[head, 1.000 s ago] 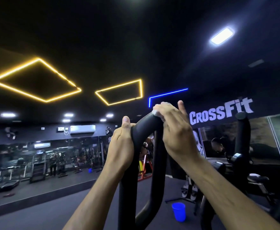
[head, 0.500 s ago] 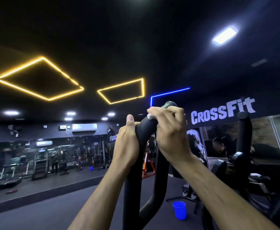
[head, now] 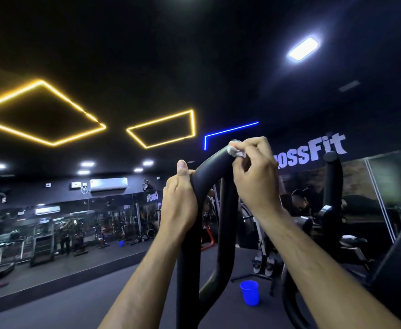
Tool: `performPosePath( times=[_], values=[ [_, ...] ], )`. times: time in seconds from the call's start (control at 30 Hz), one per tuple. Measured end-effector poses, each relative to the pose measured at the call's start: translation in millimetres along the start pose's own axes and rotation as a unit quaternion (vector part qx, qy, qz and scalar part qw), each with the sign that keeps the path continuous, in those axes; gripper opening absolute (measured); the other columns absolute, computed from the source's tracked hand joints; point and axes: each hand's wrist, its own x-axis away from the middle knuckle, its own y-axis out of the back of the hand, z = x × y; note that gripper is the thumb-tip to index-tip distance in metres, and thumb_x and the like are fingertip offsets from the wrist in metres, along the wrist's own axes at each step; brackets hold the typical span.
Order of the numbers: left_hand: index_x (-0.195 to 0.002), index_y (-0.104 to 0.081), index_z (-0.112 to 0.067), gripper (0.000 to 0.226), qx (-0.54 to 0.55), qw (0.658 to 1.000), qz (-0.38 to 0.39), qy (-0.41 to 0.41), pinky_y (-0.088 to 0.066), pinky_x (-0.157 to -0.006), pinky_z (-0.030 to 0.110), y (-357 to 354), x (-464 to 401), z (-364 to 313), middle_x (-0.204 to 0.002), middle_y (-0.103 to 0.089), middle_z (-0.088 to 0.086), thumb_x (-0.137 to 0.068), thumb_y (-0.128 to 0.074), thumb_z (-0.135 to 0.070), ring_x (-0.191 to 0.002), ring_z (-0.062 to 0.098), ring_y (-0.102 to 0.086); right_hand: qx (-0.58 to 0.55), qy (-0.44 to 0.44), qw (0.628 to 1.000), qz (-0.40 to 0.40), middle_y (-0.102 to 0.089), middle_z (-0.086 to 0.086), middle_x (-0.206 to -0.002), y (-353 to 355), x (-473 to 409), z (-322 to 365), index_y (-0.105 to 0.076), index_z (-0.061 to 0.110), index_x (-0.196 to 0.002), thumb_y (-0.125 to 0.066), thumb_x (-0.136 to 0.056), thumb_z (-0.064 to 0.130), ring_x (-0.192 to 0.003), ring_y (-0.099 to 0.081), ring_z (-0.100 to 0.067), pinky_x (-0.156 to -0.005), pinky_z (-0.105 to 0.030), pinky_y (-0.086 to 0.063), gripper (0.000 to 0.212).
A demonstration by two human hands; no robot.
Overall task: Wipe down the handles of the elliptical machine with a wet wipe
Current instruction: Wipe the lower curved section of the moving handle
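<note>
- Fingers of the right hand (head: 254,176) were curled tight, pinching a small crumpled wet wipe (head: 236,152) against the top end of the looped black elliptical handle (head: 210,172).
- Left hand (head: 179,203) gripped the same handle just below the bend, on its left upright, fingers wrapped round the bar and thumb pointing up, apparently steadying it.
- Only a small white wad of the wipe showed between the fingertips; most of it was hidden by the hand.
- No wet sheen could be made out on the dark tube, so how much of it had been cleaned could not be told.
- Judging from where the wipe sat, work was at the very top of this handle; both uprights below the hands probably remained to be wiped.
- A second upright handle (head: 333,184) stood well apart to the right, untouched by either hand, and likely also remained.
- A blue plastic cup (head: 249,293) stood on the floor beyond the machine.
</note>
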Motion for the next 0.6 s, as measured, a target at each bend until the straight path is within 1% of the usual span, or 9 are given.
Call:
performPosePath(
  times=[0.1,0.17,0.23,0.33,0.37,0.43,0.5,0.57,0.6],
  values=[
    [-0.089,-0.076,-0.020,0.079,0.010,1.000,-0.002,0.003,-0.048,-0.058,0.035,-1.2,-3.7,4.7,-0.068,-0.073,0.013,-0.104,-0.013,-0.064,-0.055,0.026,-0.064,-0.032,-0.049,0.998,-0.006,-0.060,0.000,-0.101,-3.1,3.4,20.5,-0.076,0.011,-0.096,-0.061,-0.087,-0.003,-0.090,-0.055,-0.002,-0.082,-0.003,-0.039,0.023],
    [-0.091,-0.077,-0.022,0.082,0.000,1.000,-0.009,0.005,-0.052,-0.066,0.040,-1.1,-5.3,7.0,-0.069,-0.073,0.006,-0.099,-0.012,-0.071,-0.064,0.026,-0.066,-0.042,-0.022,0.999,0.015,-0.060,-0.001,-0.100,-2.3,13.8,33.0,-0.076,0.009,-0.096,-0.061,-0.086,-0.005,-0.091,-0.056,-0.002,-0.085,-0.004,-0.040,0.023],
    [-0.093,-0.077,-0.026,0.082,-0.014,1.000,-0.019,0.006,-0.056,-0.083,0.049,-0.1,-6.3,9.0,-0.076,-0.074,0.001,-0.098,-0.010,-0.073,-0.081,0.027,-0.070,-0.051,0.008,0.997,0.051,-0.059,-0.001,-0.101,1.9,25.3,40.1,-0.076,0.008,-0.099,-0.063,-0.086,-0.006,-0.091,-0.056,-0.001,-0.085,-0.003,-0.040,0.024],
    [-0.093,-0.078,-0.029,0.088,-0.009,1.000,-0.013,0.012,-0.050,-0.099,0.060,-1.4,-6.5,8.2,-0.089,-0.077,0.003,-0.093,-0.008,-0.081,-0.101,0.037,-0.068,-0.083,0.040,0.988,0.127,-0.059,0.002,-0.098,15.6,20.7,33.6,-0.078,0.011,-0.102,-0.066,-0.085,-0.005,-0.090,-0.061,-0.006,-0.081,-0.014,-0.051,0.026],
    [-0.094,-0.078,-0.029,0.090,-0.007,1.000,-0.011,0.016,-0.050,-0.099,0.063,-2.1,-6.7,7.8,-0.090,-0.077,0.005,-0.091,-0.007,-0.085,-0.100,0.040,-0.068,-0.086,0.032,0.989,0.120,-0.060,0.002,-0.098,19.8,12.9,27.1,-0.078,0.012,-0.100,-0.066,-0.086,-0.004,-0.090,-0.063,-0.009,-0.079,-0.020,-0.054,0.025],
    [-0.096,-0.078,-0.029,0.091,-0.002,1.000,-0.012,0.022,-0.054,-0.092,0.064,-2.8,-7.2,8.1,-0.083,-0.078,0.004,-0.089,-0.007,-0.085,-0.088,0.039,-0.070,-0.052,-0.020,0.998,0.038,-0.063,0.002,-0.101,23.1,-4.6,11.7,-0.077,0.015,-0.100,-0.066,-0.087,-0.001,-0.091,-0.063,-0.010,-0.080,-0.024,-0.055,0.023],
    [-0.096,-0.077,-0.029,0.088,-0.007,1.000,-0.010,0.021,-0.057,-0.086,0.061,-2.3,-5.8,7.3,-0.078,-0.078,0.003,-0.091,-0.007,-0.082,-0.079,0.036,-0.071,-0.004,-0.070,0.998,-0.009,-0.063,0.000,-0.106,19.8,-12.8,3.2,-0.076,0.015,-0.107,-0.063,-0.090,0.003,-0.091,-0.062,-0.009,-0.082,-0.015,-0.052,0.023],
    [-0.096,-0.077,-0.029,0.089,-0.008,1.000,-0.011,0.024,-0.057,-0.086,0.060,-2.0,-5.2,8.1,-0.078,-0.077,0.005,-0.092,-0.007,-0.082,-0.079,0.036,-0.071,0.016,-0.074,0.997,-0.014,-0.060,-0.001,-0.105,8.8,-8.1,5.4,-0.076,0.011,-0.106,-0.061,-0.091,0.000,-0.090,-0.055,-0.004,-0.081,-0.001,-0.039,0.024],
    [-0.096,-0.078,-0.029,0.089,-0.004,1.000,-0.011,0.026,-0.056,-0.087,0.061,-2.1,-5.1,8.2,-0.080,-0.077,0.005,-0.091,-0.007,-0.083,-0.081,0.037,-0.071,0.016,-0.068,0.997,-0.016,-0.059,-0.001,-0.103,2.7,-2.5,10.3,-0.076,0.010,-0.103,-0.060,-0.090,-0.002,-0.090,-0.054,-0.006,-0.082,-0.002,-0.036,0.024]
  ],
)
